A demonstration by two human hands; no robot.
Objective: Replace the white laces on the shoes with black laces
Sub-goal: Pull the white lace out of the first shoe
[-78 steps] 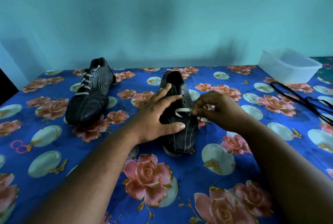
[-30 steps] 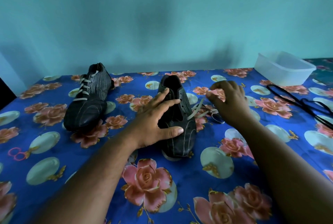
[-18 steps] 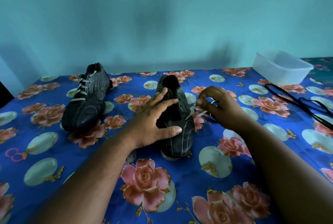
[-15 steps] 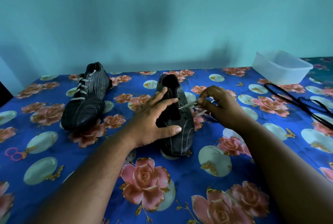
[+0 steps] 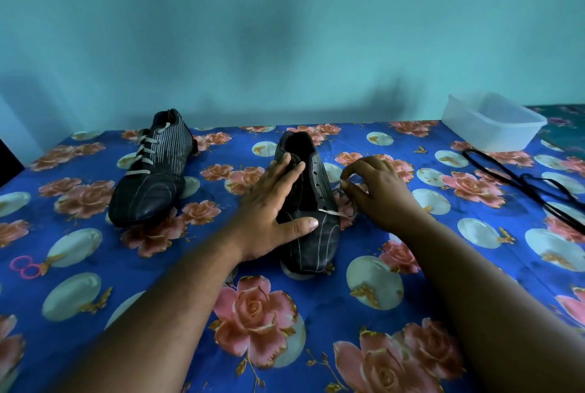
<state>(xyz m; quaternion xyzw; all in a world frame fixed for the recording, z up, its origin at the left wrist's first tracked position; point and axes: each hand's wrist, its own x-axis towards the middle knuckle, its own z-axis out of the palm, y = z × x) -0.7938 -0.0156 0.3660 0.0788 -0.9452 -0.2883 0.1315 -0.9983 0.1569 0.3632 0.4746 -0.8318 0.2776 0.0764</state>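
Note:
Two black striped shoes lie on the flowered blue cloth. The left shoe point(image 5: 152, 177) has its white lace fully threaded. The middle shoe point(image 5: 311, 202) has bare upper eyelets; its white lace point(image 5: 330, 212) runs out of the lowest eyelet to the right and loops on the cloth. My left hand point(image 5: 273, 212) rests flat on this shoe, fingers straight along the tongue and thumb across the toe. My right hand point(image 5: 378, 193) sits just right of the shoe, thumb and forefinger pinching the loose white lace. The black laces point(image 5: 522, 180) lie at the right.
A clear plastic container point(image 5: 493, 122) stands at the back right corner near the wall. Two pink rings point(image 5: 27, 267) lie on the cloth at the front left. The blue cloth point(image 5: 364, 285) ends at the teal wall behind.
My right hand has drawn the white lace out of the upper eyelets and dropped lower beside the shoe. The lace now holds only at the lowest eyelet. My left hand stays put.

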